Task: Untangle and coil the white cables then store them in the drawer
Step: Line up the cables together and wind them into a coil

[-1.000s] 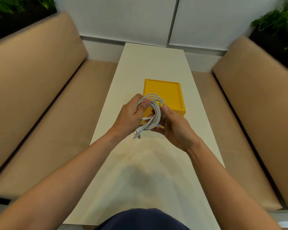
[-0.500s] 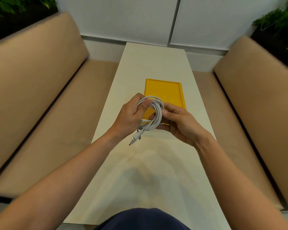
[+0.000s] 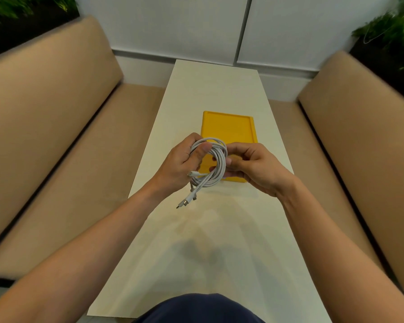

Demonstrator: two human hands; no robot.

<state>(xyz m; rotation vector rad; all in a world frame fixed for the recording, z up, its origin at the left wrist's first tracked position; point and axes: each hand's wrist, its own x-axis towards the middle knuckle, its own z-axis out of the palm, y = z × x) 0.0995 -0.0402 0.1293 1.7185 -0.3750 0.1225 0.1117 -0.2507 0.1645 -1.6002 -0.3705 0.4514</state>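
A bundle of white cables (image 3: 216, 163) is wound into a loose coil and held in the air above the white table (image 3: 219, 229). My left hand (image 3: 180, 164) grips the coil's left side, thumb pressed over the strands. My right hand (image 3: 252, 166) pinches the right side of the coil with curled fingers. Several plug ends (image 3: 187, 201) dangle below the coil toward the lower left. Behind the hands a yellow drawer box (image 3: 229, 129) rests on the table, its near part hidden by the hands and coil.
Tan cushioned benches run along both sides of the table, the left bench (image 3: 56, 148) and the right bench (image 3: 359, 148). A white wall (image 3: 196, 26) closes the far end. Green plants (image 3: 394, 31) sit behind the bench backs.
The hands shifted slightly with the coil. My right hand turned and closed its fingers more around the coil's right side. The dangling plug ends hang a little lower.
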